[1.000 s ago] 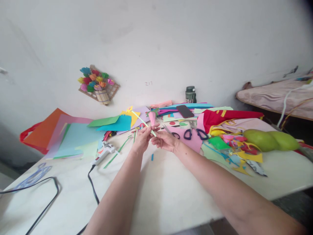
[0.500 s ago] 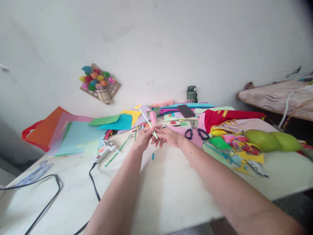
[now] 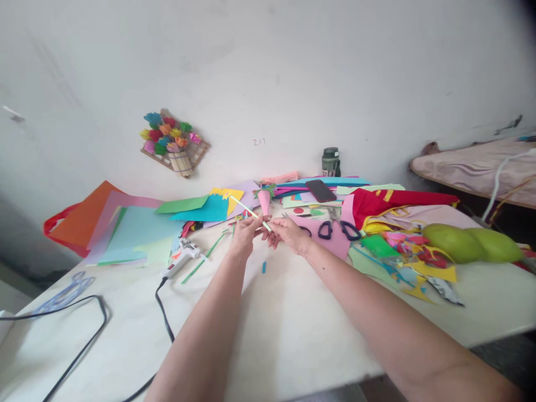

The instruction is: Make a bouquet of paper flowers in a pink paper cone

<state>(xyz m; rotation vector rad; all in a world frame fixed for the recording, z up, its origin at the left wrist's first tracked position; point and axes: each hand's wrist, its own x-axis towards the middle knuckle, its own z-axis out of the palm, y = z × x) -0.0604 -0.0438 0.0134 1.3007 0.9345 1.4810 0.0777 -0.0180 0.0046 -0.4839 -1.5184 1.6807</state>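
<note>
Between my two hands is a paper flower with a pale green stem [image 3: 244, 207] and a small yellow bloom [image 3: 226, 194] at its far upper-left end. My left hand [image 3: 248, 233] pinches the stem near its lower end. Fingers of my right hand [image 3: 285, 231] close on the same lower end from the right. Just behind my hands a pink paper cone [image 3: 263, 202] with green leafy trim lies on the pile. A small blue strip [image 3: 263, 267] is on the table in front of my hands.
At left lie a glue gun [image 3: 183, 258] with a black cord, green strips [image 3: 204, 258] and coloured sheets [image 3: 142, 234]. To the right are scissors [image 3: 337, 229], a phone [image 3: 320, 191], paper scraps [image 3: 412, 259] and green fruit [image 3: 471, 243]. A bottle [image 3: 330, 162] stands by the wall.
The paper flower has tilted lower to the left, its bloom end dropping toward the yellow paper. Both hands keep hold of the stem. The view has shifted slightly.
</note>
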